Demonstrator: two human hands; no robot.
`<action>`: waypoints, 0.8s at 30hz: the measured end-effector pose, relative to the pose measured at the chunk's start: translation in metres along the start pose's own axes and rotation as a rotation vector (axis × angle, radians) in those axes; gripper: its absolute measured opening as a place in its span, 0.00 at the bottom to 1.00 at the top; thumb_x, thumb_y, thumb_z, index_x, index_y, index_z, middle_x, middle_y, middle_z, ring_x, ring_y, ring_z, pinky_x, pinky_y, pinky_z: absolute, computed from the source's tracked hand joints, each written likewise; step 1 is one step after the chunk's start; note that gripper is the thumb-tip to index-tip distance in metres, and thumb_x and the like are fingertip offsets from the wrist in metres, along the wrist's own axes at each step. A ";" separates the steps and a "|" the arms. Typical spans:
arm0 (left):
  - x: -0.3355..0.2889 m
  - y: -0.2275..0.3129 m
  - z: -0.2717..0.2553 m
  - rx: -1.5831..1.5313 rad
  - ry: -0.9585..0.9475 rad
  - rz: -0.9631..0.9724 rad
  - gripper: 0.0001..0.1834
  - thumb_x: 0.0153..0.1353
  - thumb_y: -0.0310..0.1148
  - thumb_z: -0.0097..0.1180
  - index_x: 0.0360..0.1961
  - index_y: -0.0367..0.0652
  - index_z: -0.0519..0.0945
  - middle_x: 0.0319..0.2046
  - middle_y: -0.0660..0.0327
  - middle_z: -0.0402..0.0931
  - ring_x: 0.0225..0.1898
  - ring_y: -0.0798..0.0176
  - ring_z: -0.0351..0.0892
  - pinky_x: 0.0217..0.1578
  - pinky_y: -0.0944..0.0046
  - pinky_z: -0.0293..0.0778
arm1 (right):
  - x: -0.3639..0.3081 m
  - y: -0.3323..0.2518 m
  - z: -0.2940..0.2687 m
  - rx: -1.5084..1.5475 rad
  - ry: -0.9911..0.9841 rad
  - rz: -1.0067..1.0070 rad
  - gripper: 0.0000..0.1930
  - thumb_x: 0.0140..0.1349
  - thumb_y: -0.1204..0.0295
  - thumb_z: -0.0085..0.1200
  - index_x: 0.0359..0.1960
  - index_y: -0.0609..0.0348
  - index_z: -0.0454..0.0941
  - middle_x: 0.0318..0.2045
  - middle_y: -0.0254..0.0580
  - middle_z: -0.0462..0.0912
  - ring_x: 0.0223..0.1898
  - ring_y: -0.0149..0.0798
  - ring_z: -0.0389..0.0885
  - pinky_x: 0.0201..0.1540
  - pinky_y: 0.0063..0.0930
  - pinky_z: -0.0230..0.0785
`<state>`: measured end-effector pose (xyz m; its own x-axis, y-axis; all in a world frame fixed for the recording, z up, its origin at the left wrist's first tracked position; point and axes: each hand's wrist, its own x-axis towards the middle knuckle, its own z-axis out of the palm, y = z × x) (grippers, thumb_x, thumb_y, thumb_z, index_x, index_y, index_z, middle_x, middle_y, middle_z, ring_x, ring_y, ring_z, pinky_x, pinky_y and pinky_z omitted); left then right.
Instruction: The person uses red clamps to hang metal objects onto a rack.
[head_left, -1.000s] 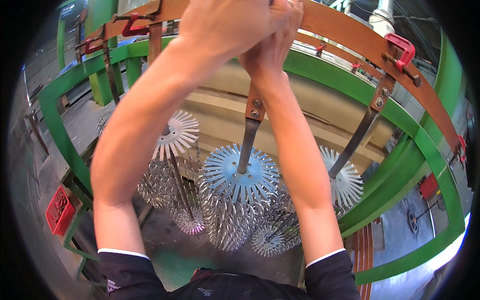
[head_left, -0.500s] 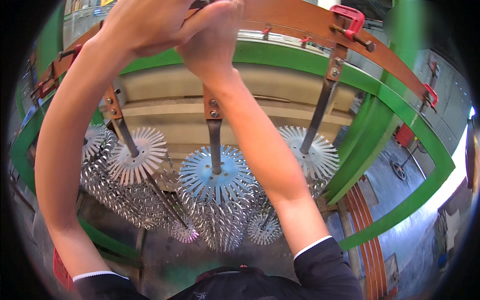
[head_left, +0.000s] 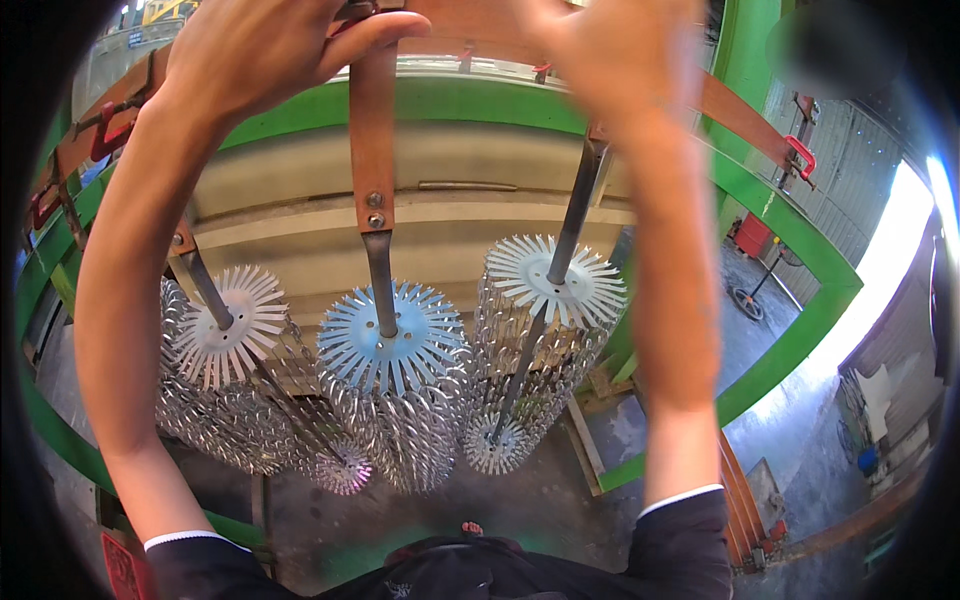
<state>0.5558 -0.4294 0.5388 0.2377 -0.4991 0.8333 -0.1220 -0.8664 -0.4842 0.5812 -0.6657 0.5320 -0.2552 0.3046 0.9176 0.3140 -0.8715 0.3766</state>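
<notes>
My left hand (head_left: 255, 50) is raised at the top left, against the upper end of a copper-coloured hanging strap (head_left: 373, 140). Its thumb lies across the strap, and the fingers curl by a dark metal piece that the frame's edge mostly cuts off. Smeared by motion, my right hand (head_left: 630, 70) is up at the right, in front of the copper-coloured crossbar (head_left: 460, 22); its fingers cannot be made out. Bolted under the strap, a dark rod (head_left: 380, 270) carries a bluish slotted disc (head_left: 350, 335), with many shiny metal pieces (head_left: 400, 430) hanging in strings below it.
Similar racks hang either side, topped by a left disc (head_left: 240, 335) and a right disc (head_left: 560, 285). Red clamps, such as the right one (head_left: 800, 158), sit along the crossbar. A green frame (head_left: 800, 350) surrounds the racks. A wheeled stand (head_left: 748, 303) is farther right.
My right hand has left the middle strap, beside my left hand, and moved right. My left hand stays at the strap's top. The view has shifted right, so the racks appear farther left.
</notes>
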 end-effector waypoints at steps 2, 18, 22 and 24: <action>0.003 -0.002 0.004 -0.106 0.026 0.011 0.28 0.66 0.58 0.60 0.33 0.38 0.80 0.19 0.52 0.78 0.22 0.47 0.82 0.26 0.52 0.78 | 0.025 0.063 -0.021 -0.416 -0.315 -0.235 0.16 0.61 0.59 0.60 0.34 0.63 0.87 0.36 0.53 0.87 0.41 0.55 0.86 0.50 0.45 0.77; -0.235 0.141 0.027 -1.359 0.179 -0.399 0.24 0.54 0.25 0.73 0.53 0.34 0.83 0.32 0.56 0.86 0.17 0.74 0.73 0.23 0.72 0.69 | -0.057 0.014 -0.074 0.794 -0.011 0.802 0.14 0.73 0.69 0.55 0.52 0.68 0.78 0.48 0.49 0.86 0.49 0.47 0.86 0.56 0.45 0.78; -0.281 0.188 0.001 -1.674 0.166 -0.826 0.30 0.58 0.26 0.70 0.62 0.32 0.78 0.39 0.52 0.88 0.20 0.79 0.71 0.23 0.75 0.66 | -0.173 -0.151 -0.136 1.193 -0.167 1.306 0.19 0.69 0.69 0.63 0.56 0.65 0.74 0.47 0.47 0.88 0.47 0.41 0.88 0.55 0.37 0.79; -0.286 0.230 -0.009 -1.896 0.090 -0.982 0.27 0.60 0.23 0.68 0.61 0.33 0.79 0.40 0.54 0.87 0.21 0.78 0.72 0.23 0.74 0.67 | -0.218 -0.171 -0.183 1.206 -0.229 1.460 0.16 0.70 0.76 0.59 0.57 0.64 0.72 0.49 0.50 0.87 0.54 0.42 0.85 0.62 0.38 0.74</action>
<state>0.4515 -0.4857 0.1918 0.7839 0.0579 0.6182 -0.6061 0.2875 0.7416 0.4157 -0.6531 0.2444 0.8361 -0.1891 0.5150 0.5464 0.2025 -0.8127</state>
